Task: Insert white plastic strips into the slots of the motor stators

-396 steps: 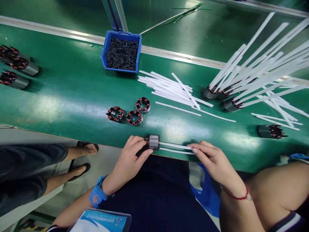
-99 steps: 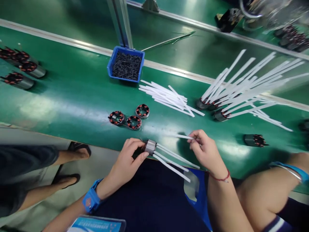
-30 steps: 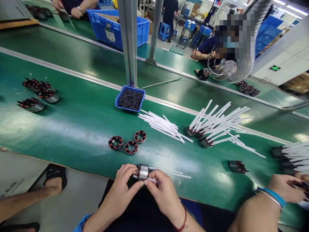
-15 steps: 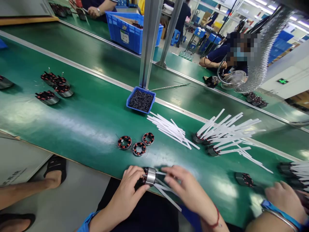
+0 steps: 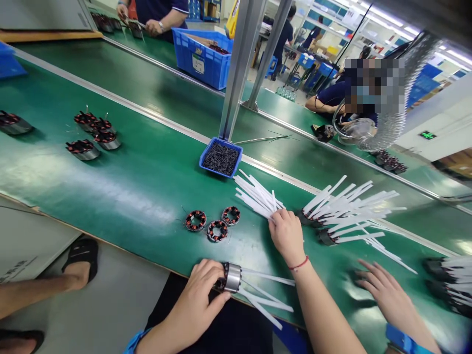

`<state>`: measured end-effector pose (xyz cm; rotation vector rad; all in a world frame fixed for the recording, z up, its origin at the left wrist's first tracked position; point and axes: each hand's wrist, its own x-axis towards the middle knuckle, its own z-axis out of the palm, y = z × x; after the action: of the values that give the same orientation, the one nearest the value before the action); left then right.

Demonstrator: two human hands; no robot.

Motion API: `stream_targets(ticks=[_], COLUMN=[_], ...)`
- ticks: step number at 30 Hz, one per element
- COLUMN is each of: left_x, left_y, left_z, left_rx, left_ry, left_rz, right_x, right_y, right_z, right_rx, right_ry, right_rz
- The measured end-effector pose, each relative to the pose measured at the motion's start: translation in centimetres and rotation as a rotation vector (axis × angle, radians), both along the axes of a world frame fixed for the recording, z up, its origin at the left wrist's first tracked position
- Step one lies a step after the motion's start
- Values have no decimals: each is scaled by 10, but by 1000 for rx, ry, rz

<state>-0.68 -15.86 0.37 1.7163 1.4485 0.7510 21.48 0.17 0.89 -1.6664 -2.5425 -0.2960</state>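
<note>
At the table's front edge my left hand [image 5: 201, 295] grips a motor stator [image 5: 233, 277], a silver ring lying on its side. Several white strips [image 5: 263, 297] stick out of its right face. My right hand [image 5: 288, 233] is on the near end of a pile of loose white strips [image 5: 254, 192], its fingers closed on a strip; the fingertips are partly hidden. Between the hands and the blue bin lie a stator with orange and black windings [image 5: 195, 221], another stator [image 5: 217, 230] and a third stator [image 5: 231, 215].
A small blue bin [image 5: 220, 158] of black tubes stands by a metal post [image 5: 241, 73]. Stators bristling with white strips [image 5: 327, 237] stand right of the pile. A co-worker's hand [image 5: 387, 292] reaches in from the right. More stators [image 5: 84, 149] sit at left.
My right hand has moved from the stator's strips up to the loose pile. My left hand still holds the stator. The co-worker's hand has moved left and opened; the dark stator there is out of sight.
</note>
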Motion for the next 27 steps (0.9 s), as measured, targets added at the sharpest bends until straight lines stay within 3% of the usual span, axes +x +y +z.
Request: stream_targets(ticks=[6, 11, 14, 18, 27], left_x=[-10, -10, -3, 6, 12], left_y=[-1, 1, 4, 8, 11], left_z=[2, 3, 3, 3, 6], left_rx=[-65, -74, -62, -53, -189], left_ry=[-47, -5, 50, 59, 35], left_rz=[-79, -54, -29, -11, 50], right_x=[14, 15, 11, 13, 44], right_y=[-18, -58, -80, -99, -122], right_z=[8, 25, 34, 32, 21], right_rx=[44, -273, -470, -691, -693], right_ry=[396, 721, 724, 679, 529], right_rz=[54, 102, 162, 119, -4])
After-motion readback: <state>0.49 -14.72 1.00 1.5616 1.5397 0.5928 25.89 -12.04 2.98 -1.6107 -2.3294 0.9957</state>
